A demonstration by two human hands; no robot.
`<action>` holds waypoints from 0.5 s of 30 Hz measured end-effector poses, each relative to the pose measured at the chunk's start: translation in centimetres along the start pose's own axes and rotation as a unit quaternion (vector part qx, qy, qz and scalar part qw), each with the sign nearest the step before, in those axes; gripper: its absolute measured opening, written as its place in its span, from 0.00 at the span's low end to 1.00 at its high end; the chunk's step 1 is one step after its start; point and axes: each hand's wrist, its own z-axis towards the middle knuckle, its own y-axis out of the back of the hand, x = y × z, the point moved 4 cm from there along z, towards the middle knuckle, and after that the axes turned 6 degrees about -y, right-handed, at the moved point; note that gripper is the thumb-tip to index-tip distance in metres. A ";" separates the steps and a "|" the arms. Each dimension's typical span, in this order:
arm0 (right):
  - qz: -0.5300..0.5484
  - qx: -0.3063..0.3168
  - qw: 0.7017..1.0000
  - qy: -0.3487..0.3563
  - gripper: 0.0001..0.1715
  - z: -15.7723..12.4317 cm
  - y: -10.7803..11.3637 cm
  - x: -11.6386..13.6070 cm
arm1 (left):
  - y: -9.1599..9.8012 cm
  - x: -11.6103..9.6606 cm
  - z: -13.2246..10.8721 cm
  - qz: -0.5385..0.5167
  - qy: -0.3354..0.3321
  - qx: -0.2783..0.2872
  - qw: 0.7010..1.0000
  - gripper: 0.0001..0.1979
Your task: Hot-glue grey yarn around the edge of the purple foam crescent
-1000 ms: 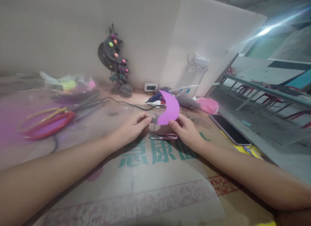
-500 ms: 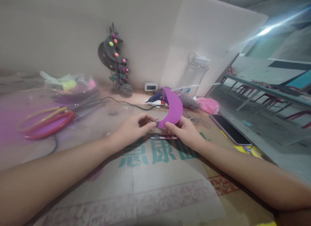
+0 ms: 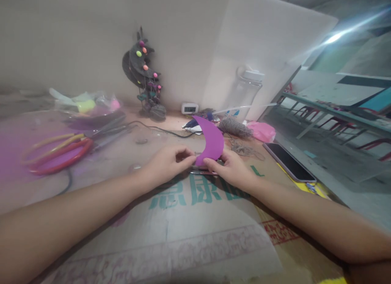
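A purple crescent stands upright above the cardboard-covered table, its lower part pinched in my right hand. At the crescent's lower left tip, my left hand has thumb and forefinger pressed together; what lies between them is too small to make out. Under the fingertips a shiny metal tool lies on the cardboard, partly covered. Behind the crescent are a dark blue glue gun, mostly hidden, and a roll of grey yarn.
Red-and-yellow-handled scissors and a plastic bag with bright balls are at left. A decorated grey crescent ornament, small clock and clear bottle stand behind. At right lie a pink bag and a phone.
The purple crescent has shifted slightly left and down with my right hand, and its upper tip leans further left. My left hand stays pinched near its lower tip.
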 end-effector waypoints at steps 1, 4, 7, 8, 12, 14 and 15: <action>0.004 0.004 1.000 -0.005 0.11 0.0 0.0 0.0 | 0.0 0.0 0.0 0.002 -0.004 0.001 1.000 0.13; 0.027 0.010 0.999 -0.022 0.13 0.0 -0.1 -0.4 | -0.1 0.3 0.0 -0.012 -0.012 0.000 1.000 0.15; 0.077 0.015 0.996 -0.037 0.14 0.2 -0.3 -0.8 | 0.0 0.4 0.1 -0.028 -0.012 -0.009 1.000 0.16; 0.090 0.016 0.995 -0.040 0.14 0.2 -0.4 -0.9 | 0.1 0.5 0.1 -0.026 -0.011 -0.015 0.999 0.16; 0.107 0.010 0.993 -0.050 0.15 0.3 -0.5 -1.2 | 0.3 0.3 0.1 -0.001 -0.011 -0.024 1.000 0.20; 0.104 0.001 0.993 -0.052 0.15 0.3 -0.4 -1.2 | 0.2 0.3 0.0 -0.001 -0.008 -0.014 1.000 0.19; 0.103 -0.001 0.993 -0.051 0.15 0.3 -0.3 -1.1 | 0.1 0.3 0.0 -0.003 -0.007 -0.010 1.000 0.18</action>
